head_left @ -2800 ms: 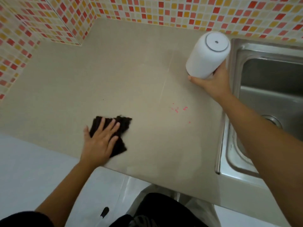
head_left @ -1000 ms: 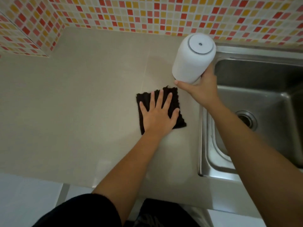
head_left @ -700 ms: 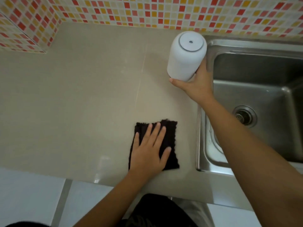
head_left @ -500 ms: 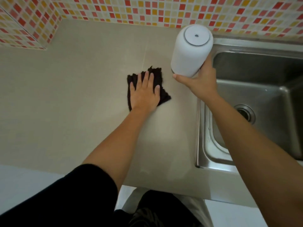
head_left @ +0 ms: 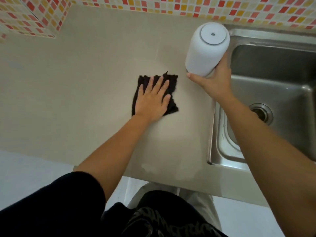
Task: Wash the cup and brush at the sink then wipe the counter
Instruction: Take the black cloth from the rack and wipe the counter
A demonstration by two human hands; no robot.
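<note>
Our cloth (head_left: 172, 82) has slid away from the bench (head_left: 82, 86) front edge under our flat left hand (head_left: 152, 100), while our right hand (head_left: 215, 82) grips the cup (head_left: 205, 53).

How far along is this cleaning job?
Washing looks finished: the right hand holds the white cup beside the sink, out of the basin. In hand: the left hand presses a black cloth on the counter, wiping. Left: finishing the counter. No brush is visible.

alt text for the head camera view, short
A person's left hand presses a black cloth flat on a beige counter, while the right hand grips a white cup, tilted, at the edge of a steel sink. Red, orange and yellow mosaic tiles line the wall behind.
</note>
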